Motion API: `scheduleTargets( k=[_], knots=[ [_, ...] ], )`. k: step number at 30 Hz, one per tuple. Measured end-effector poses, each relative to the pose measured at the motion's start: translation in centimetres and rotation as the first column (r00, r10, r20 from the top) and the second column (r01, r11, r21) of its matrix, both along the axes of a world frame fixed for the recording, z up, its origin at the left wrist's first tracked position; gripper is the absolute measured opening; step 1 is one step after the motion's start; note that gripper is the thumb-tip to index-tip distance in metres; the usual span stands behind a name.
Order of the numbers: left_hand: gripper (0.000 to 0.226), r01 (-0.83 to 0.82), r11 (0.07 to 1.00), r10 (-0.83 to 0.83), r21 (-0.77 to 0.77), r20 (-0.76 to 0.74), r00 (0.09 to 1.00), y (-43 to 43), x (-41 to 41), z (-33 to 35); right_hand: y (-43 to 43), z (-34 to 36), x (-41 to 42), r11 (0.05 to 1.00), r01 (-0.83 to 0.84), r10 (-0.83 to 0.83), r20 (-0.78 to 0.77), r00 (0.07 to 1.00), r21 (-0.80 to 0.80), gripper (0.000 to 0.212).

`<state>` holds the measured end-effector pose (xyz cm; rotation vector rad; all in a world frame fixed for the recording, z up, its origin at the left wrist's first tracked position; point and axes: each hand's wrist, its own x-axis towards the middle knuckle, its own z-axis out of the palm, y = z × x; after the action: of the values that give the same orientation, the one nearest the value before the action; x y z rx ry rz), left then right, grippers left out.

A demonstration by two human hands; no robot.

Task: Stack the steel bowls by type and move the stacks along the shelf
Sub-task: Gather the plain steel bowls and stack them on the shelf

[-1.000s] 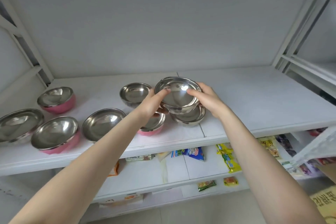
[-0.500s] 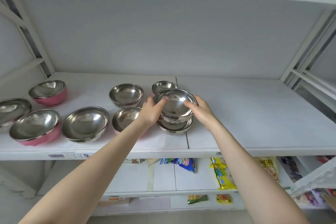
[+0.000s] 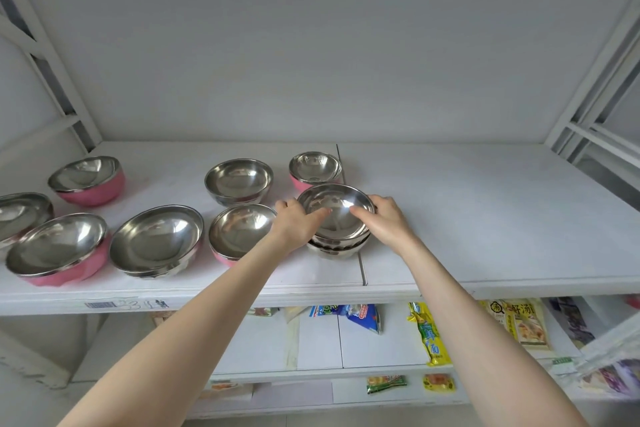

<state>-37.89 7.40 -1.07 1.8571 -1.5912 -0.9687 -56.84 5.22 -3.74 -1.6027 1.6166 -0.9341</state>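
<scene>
Head view: a white shelf (image 3: 485, 218) spans the middle of the frame, and its bowls lie left of centre and at centre.

At the centre, both hands hold the top bowl (image 3: 336, 210) of a small stack (image 3: 337, 246) of plain steel bowls. The left hand (image 3: 298, 224) grips the top bowl's left rim, thumb inside and fingers hidden behind the wall. The right hand (image 3: 388, 218) grips the right rim the same way, thumb over the edge into the bowl. The top bowl sits nested in the stack; under it the rims of about two more bowls show, though the exact count cannot be told.

Seven other bowls stand singly on the shelf. Four have pink outsides: a small one (image 3: 315, 168) just behind the stack, one (image 3: 239, 234) just left of the left hand, partly hidden by the wrist, one (image 3: 88, 178) at the upper left of the group, and a large one (image 3: 57, 250) at the lower left. Two are plain steel: a deep bowl (image 3: 239, 180) behind the left hand and a wide bowl (image 3: 157, 239) at the front. One more bowl (image 3: 20, 215) is cut off by the left edge of the frame; its type cannot be told.

The right half of the shelf is bare. Below, at the bottom of the frame, lower shelves carry snack packets, among them a yellow packet (image 3: 427, 333) and a blue packet (image 3: 360, 317).
</scene>
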Motion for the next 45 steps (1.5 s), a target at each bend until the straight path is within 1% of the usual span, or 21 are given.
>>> scheduleTargets(
  k=[1,3,8,10,12,13,15,16,18,20,21,23,25,28,30,33,39,45],
  knots=[
    [0.078,0.001,1.000,-0.001,-0.004,0.022,1.000,0.1,-0.1,-0.2,0.0,-0.2,0.0,1.000,-0.008,0.008,-0.031,0.999,0.010,0.019],
    [0.075,0.012,1.000,-0.012,-0.006,0.041,0.999,0.1,-0.2,-0.5,0.0,-0.5,-0.1,0.999,-0.019,0.023,-0.077,0.997,0.046,0.023],
    [0.074,0.022,1.000,-0.023,0.010,0.047,0.999,0.3,-0.2,-0.3,0.3,-0.2,-0.2,0.991,-0.031,0.050,-0.148,0.988,0.127,0.048],
    [0.073,0.032,0.999,-0.033,0.039,0.039,0.999,0.3,-0.1,0.0,0.4,0.4,-0.3,0.987,-0.044,0.076,-0.201,0.977,0.157,0.058],
    [0.067,0.057,0.994,-0.060,0.089,0.035,0.998,0.4,0.2,0.6,0.7,1.1,-0.4,0.981,-0.053,0.100,-0.258,0.961,0.184,0.063],
    [0.063,0.075,0.991,-0.082,0.113,0.061,0.995,0.6,0.5,1.1,0.9,1.6,-0.5,0.980,-0.057,0.112,-0.289,0.951,0.191,0.063],
    [0.058,0.124,0.985,-0.144,0.121,0.172,0.974,1.2,1.0,2.0,1.5,2.4,-0.7,0.980,-0.072,0.136,-0.356,0.925,0.188,0.059],
    [0.057,0.159,0.982,-0.179,0.101,0.246,0.953,1.4,1.3,2.3,1.9,2.8,-0.8,0.980,-0.080,0.148,-0.398,0.905,0.184,0.057],
    [0.058,0.229,0.973,-0.219,0.029,0.433,0.875,1.9,1.9,3.1,2.6,3.8,-0.9,0.981,-0.091,0.167,-0.516,0.840,0.169,0.059],
    [0.061,0.281,0.959,-0.196,-0.048,0.606,0.771,2.6,2.6,3.8,3.3,4.9,-0.9,0.985,-0.106,0.171,-0.636,0.752,0.139,0.063],
    [0.063,0.306,0.948,-0.172,-0.087,0.668,0.724,3.0,3.0,4.2,3.7,5.4,-0.9,0.986,-0.119,0.169,-0.681,0.712,0.119,0.066],
    [0.063,0.349,0.922,-0.111,-0.169,0.748,0.654,3.8,3.6,4.9,4.2,6.6,-0.7,0.987,-0.146,0.146,-0.748,0.647,0.066,0.069],
    [0.064,0.370,0.902,-0.053,-0.223,0.794,0.606,4.4,4.4,5.5,4.6,7.8,-0.4,0.986,-0.169,0.100,-0.801,0.590,-0.001,0.070],
    [0.068,0.388,0.879,0.037,-0.277,0.851,0.523,5.0,5.9,6.4,5.2,8.9,0.6,0.974,-0.205,0.031,-0.835,0.549,-0.099,0.076],
    [0.069,0.403,0.858,0.088,-0.319,0.863,0.497,5.3,7.1,6.9,5.5,9.6,1.6,0.959,-0.229,-0.016,-0.840,0.542,-0.166,0.079],
    [0.072,0.436,0.814,0.142,-0.383,0.860,0.490,5.5,9.1,7.6,6.0,10.6,3.5,0.932,-0.247,-0.088,-0.825,0.558,-0.267,0.081],
    [0.079,0.482,0.774,0.167,-0.410,0.867,0.470,4.9,14.5,9.5,6.5,12.2,8.8,0.884,-0.210,-0.213,-0.759,0.615,-0.418,0.081],
    [0.082,0.508,0.746,0.194,-0.431,0.870,0.454,2.4,19.7,10.8,4.3,13.0,13.4,0.873,-0.139,-0.255,-0.680,0.687,-0.468,0.081]
  ],
)
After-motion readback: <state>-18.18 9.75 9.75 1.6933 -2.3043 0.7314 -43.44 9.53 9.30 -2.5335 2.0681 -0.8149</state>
